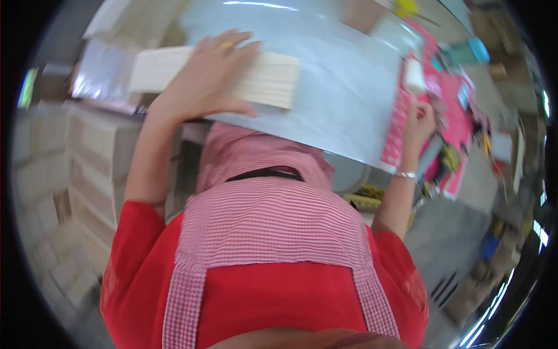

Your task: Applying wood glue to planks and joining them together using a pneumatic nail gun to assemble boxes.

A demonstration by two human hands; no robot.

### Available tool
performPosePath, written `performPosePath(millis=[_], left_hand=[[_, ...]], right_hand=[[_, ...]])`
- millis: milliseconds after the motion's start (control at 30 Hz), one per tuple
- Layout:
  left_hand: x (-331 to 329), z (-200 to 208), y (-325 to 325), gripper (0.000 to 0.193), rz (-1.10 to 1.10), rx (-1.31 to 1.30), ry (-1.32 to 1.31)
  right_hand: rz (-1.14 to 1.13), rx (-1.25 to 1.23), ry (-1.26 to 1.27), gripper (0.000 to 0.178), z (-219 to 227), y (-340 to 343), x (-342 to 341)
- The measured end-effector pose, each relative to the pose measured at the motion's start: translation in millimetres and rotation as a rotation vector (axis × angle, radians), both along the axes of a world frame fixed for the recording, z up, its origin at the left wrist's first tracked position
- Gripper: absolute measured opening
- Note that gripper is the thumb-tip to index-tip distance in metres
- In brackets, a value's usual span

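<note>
My left hand [212, 78] lies across a long cream-coloured stack of thin strips or sheets [267, 78] on the pale, shiny table [343, 87]. Its fingers are stretched out over the stack, with the thumb toward the near edge. At the table's right side, my right hand [423, 121] is closed, fingers curled and the thumb side pinched together. What it pinches, if anything, is too blurred to make out. Just beyond those fingertips is a white squeeze bottle [414, 77] with a red tip; whether they touch is unclear.
A bright pink cloth or sheet [397, 136] covers the table's right end, with several small tools on it. A teal cup-like container [469, 52] lies farther back. Left of the stack is a shiny wrapped package [104, 70]. Pale shelving [93, 139] stands below on the left.
</note>
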State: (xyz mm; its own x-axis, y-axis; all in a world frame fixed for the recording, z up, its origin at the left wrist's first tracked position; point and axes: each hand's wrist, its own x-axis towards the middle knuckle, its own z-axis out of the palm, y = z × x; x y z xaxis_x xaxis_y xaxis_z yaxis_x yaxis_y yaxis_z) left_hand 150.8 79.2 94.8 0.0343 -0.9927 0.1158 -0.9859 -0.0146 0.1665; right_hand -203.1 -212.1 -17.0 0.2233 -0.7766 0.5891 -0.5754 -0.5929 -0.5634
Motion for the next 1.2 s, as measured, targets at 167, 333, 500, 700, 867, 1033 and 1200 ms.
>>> performPosePath(millis=[167, 333, 500, 700, 867, 1033, 1200], left_hand=[[-30.9, 10.3, -9.7, 0.098, -0.082, -0.002, 0.045], [-41.1, 9.2, -16.8, 0.093, -0.139, -0.022, 0.081], [-30.5, -2.8, -24.5, 0.094, -0.134, -0.062, 0.053], [-31.9, 8.8, -34.8, 0.089, -0.134, -0.015, 0.124], [-29.5, 15.5, -41.4, 0.088, -0.184, 0.118, 0.223], [-26.6, 8.5, -34.9, 0.088, -0.133, 0.104, 0.231], [-25.8, 6.1, -35.2, 0.090, -0.142, 0.086, 0.230]], right_hand=[[-0.314, 0.238, 0.248, 0.030, 10.3, -19.6, -86.7], [-0.494, 0.162, 0.417, 0.039, 20.1, -17.4, -163.7], [-0.357, 0.107, 0.468, 0.060, -4.2, -22.1, -228.6], [-0.410, 0.678, 0.415, 0.057, -18.6, -45.7, -274.6], [-0.308, 0.724, 0.208, 0.044, -21.1, -54.1, -300.2], [-0.296, 0.569, 0.223, 0.034, 51.1, -18.4, -224.4], [-0.063, 0.453, 0.092, 0.029, 146.3, 59.6, -101.0]])
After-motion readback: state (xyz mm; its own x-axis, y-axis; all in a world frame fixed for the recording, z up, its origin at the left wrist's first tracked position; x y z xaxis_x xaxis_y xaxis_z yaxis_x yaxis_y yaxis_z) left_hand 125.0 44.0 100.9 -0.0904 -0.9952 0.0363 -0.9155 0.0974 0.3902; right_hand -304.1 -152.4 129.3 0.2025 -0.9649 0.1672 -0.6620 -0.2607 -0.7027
